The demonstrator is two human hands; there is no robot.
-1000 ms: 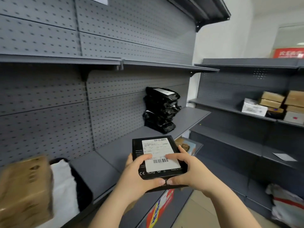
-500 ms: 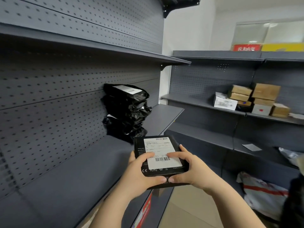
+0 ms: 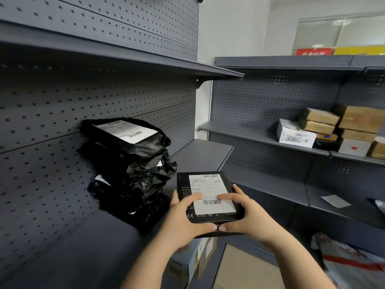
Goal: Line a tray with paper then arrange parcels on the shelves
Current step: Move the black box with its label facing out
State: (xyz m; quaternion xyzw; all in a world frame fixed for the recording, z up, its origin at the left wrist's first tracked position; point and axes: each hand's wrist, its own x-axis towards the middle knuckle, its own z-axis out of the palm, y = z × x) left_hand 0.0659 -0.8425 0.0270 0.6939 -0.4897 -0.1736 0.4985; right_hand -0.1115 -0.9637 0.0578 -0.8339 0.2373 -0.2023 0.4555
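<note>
A flat black box (image 3: 208,197) with a white barcode label is held level in front of me, over the front edge of the grey shelf (image 3: 87,253). My left hand (image 3: 183,222) grips its left and near sides, thumb on the label. My right hand (image 3: 245,215) grips its right and near sides, thumb also on the label. A stack of black plastic parcel bags (image 3: 129,170) with white labels stands on the same shelf just left of the box, against the pegboard back.
A second grey shelf unit on the right carries cardboard boxes (image 3: 358,126) and a white box (image 3: 295,136). A paper slip (image 3: 335,201) lies on its lower shelf. A white and red bag (image 3: 350,265) lies at the lower right. A printed carton (image 3: 193,259) sits below my hands.
The view has swung right along the shelving; the brown box and white-lined tray at the left have dropped out of sight. The bag stack now lies close beside the box. Both hands keep their grip.
</note>
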